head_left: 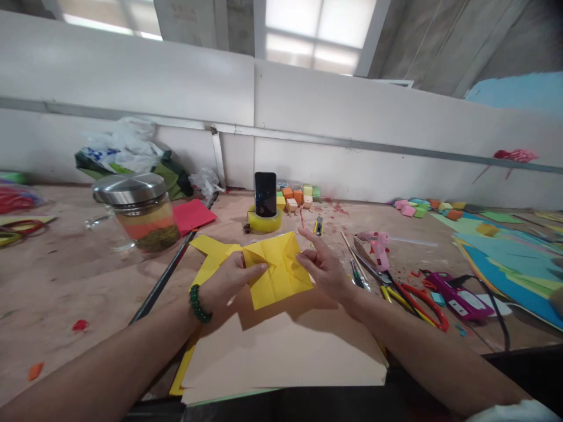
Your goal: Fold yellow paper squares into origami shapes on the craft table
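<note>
A square of yellow folded paper point(277, 284), creased and with folds on its left and right sides, is held up between both hands. My left hand point(233, 272), below a green bead bracelet point(200, 305), pinches its left edge with the thumb on top. At the right edge, my right hand point(324, 266) grips the paper between thumb and fingers, its index finger stretched upward. Under the hands lies a stack of pale peach sheets point(285, 357). More yellow paper point(211, 258) lies behind my left hand.
A glass jar of tea point(145, 220) and red paper point(193, 215) stand left. A phone point(265, 193) leans on a tape roll point(266, 221) ahead. Right are a pink glue gun point(380, 249), red-handled scissors point(424, 305), a purple device point(461, 299) and coloured sheets point(519, 264).
</note>
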The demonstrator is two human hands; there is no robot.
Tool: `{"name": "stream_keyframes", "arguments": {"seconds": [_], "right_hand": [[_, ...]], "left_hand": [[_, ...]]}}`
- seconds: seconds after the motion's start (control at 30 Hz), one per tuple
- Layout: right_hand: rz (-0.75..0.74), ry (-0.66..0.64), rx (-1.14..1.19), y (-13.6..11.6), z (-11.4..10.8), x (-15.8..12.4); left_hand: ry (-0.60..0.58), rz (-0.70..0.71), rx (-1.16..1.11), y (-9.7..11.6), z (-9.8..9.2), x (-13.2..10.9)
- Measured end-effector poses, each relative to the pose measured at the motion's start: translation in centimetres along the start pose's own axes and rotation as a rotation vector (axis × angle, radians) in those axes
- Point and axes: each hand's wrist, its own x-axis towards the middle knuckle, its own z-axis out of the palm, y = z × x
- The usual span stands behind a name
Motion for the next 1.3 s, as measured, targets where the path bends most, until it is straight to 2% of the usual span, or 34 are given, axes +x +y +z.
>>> {"name": "stream_keyframes", "arguments": {"seconds": [0.2,0.33,0.5,0.73,0.87,0.97,1.03,1.17,1.3], "right_hand": [[-0.157,-0.070,-0.167,-0.3,-0.7,-0.1],[-0.259,-0.100,-0.256,-0.3,-0.5,-0.3],[-0.358,-0.127,-0.244,-0.4,0.2,-0.5],[-0.382,-0.163,-0.298,0.6,-0.1,-0.6],[-0.394,-0.160,-0.359,0.9,-0.6,-0.4],[-0.427,-0.133,-0.336,0.9,-0.9,-0.2],[-0.442,-0.103,-0.309,1.0,-1.0,0.0],[-0.390,-0.034,-0.273,1.2,-1.3,0.1],[-0.366,-0.053,-0.258,0.9,-1.4,0.2]], "left_hand": [[0.034,-0.048,-0.067,-0.2,-0.5,0.2],[-0.004,-0.065,-0.101,-0.2,-0.6,0.2],[-0.066,-0.085,-0.180,0.1,-0.2,0.0],[-0.066,-0.148,-0.174,0.5,0.0,-0.1],[0.005,-0.168,-0.189,0.1,-0.4,0.3],[0.137,-0.104,-0.246,-0.3,-0.7,0.5],[0.160,-0.017,-0.263,-0.4,-1.0,0.6],[0.041,0.074,-0.122,-0.6,-1.3,0.5],[-0.040,0.185,0.100,-1.1,-0.9,0.5]]}}
